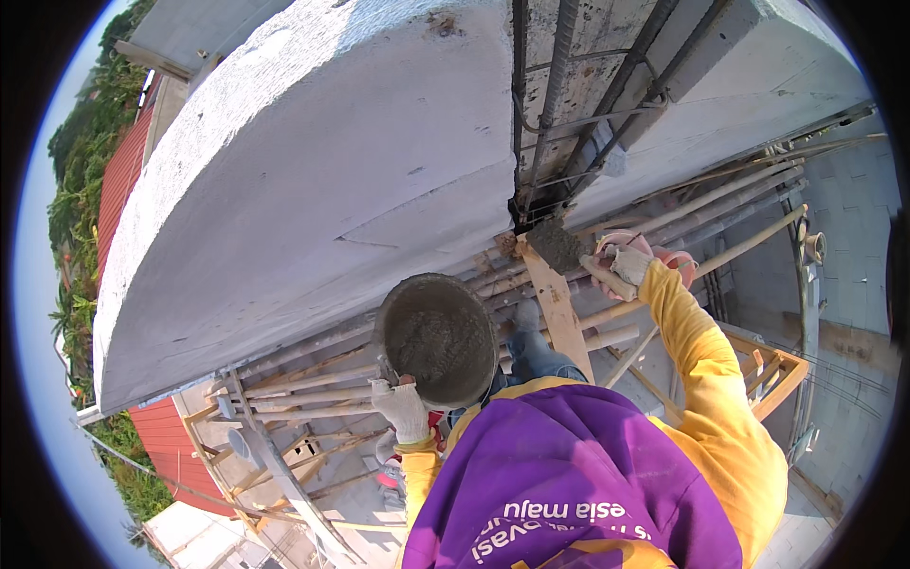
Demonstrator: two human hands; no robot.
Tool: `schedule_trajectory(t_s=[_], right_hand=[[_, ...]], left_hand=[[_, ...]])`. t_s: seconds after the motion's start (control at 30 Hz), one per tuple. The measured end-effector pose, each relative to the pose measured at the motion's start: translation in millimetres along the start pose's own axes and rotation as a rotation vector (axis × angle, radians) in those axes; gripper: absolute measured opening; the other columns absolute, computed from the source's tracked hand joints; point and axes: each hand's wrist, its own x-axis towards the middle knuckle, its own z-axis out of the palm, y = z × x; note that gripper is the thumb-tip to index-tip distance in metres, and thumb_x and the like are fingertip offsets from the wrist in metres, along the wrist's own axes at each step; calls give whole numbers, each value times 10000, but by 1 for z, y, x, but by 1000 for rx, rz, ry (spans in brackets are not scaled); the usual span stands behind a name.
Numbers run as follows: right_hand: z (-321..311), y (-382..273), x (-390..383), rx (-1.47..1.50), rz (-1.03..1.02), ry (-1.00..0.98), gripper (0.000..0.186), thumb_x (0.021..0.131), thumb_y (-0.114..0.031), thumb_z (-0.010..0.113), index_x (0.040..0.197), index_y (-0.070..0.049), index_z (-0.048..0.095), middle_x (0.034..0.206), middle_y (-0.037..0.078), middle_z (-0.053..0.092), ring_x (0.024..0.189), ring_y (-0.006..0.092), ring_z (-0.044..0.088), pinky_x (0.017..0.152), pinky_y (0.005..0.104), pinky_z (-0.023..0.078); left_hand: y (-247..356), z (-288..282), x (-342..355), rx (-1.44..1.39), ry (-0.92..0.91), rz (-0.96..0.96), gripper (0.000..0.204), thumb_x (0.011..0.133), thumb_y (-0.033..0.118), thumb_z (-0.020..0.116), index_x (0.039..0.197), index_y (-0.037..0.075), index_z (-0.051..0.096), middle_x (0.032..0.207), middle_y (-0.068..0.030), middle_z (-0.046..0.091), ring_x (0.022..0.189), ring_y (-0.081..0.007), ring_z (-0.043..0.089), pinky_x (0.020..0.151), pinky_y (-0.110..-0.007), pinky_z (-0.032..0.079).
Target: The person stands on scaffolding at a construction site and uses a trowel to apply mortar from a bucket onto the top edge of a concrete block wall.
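My left hand [402, 408], in a pale work glove, grips the near-left rim of a dark bucket [383, 322]. Wet grey mortar [436, 341] lies inside it. In my gloved right hand [626, 267] is the wooden handle of a trowel [557, 245], its blade loaded with mortar. The blade is at the foot of a gap between two white wall sections, where ribbed steel bars [559, 76] tied with stirrups run. A wooden board [557, 303] stands just below the blade, its upper end close to the gap.
Bamboo and timber scaffold poles [749, 247] run along the white wall [322, 180], with a drop visible between them. Pink rounded objects [678, 264] sit beside my right hand. A wooden frame [773, 379] is at the right. Red metal roofing [175, 446] and trees lie beyond at left.
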Motion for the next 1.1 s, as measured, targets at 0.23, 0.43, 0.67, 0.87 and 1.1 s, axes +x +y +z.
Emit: schedule_trajectory(t_s=[0.23, 0.43, 0.67, 0.87, 1.1], right_hand=[[147, 89, -40, -1320, -299, 257, 259, 859, -188, 650, 1085, -63, 661, 938, 104, 703, 776, 267, 703, 648, 440, 568], [207, 112, 27, -2226, -672, 738, 264, 835, -162, 654, 1081, -74, 695, 1022, 135, 685, 988, 301, 683, 829, 433, 546], [244, 122, 51, -2336, -465, 597, 182, 880, -160, 624, 997, -74, 733, 1021, 122, 688, 982, 301, 683, 831, 411, 534], [263, 114, 24, -2440, -564, 833, 238, 901, -198, 616, 1069, -59, 711, 1016, 118, 697, 958, 295, 683, 841, 422, 527], [261, 95, 33, -2004, -334, 787, 291, 821, -246, 675, 1046, -67, 716, 982, 160, 726, 984, 332, 701, 850, 450, 545]], left_hand=[[23, 40, 31, 104, -226, 144, 122, 718, -19, 658, 838, -10, 644, 689, -29, 590, 675, -129, 482, 613, -320, 422], [51, 55, 48, 5, -404, 442, 149, 720, 29, 706, 820, -18, 607, 694, -145, 602, 636, -265, 531, 609, -377, 448], [76, 44, 74, 4, -481, 389, 236, 731, 8, 689, 964, -28, 681, 699, -103, 608, 637, -201, 541, 610, -373, 452], [83, 38, 74, 34, -487, 476, 292, 732, 18, 685, 1020, -26, 684, 757, -150, 654, 691, -305, 607, 650, -404, 459], [109, 27, 66, -38, -553, 776, 379, 716, 51, 710, 1081, -46, 681, 917, -253, 682, 876, -444, 649, 783, -437, 517]])
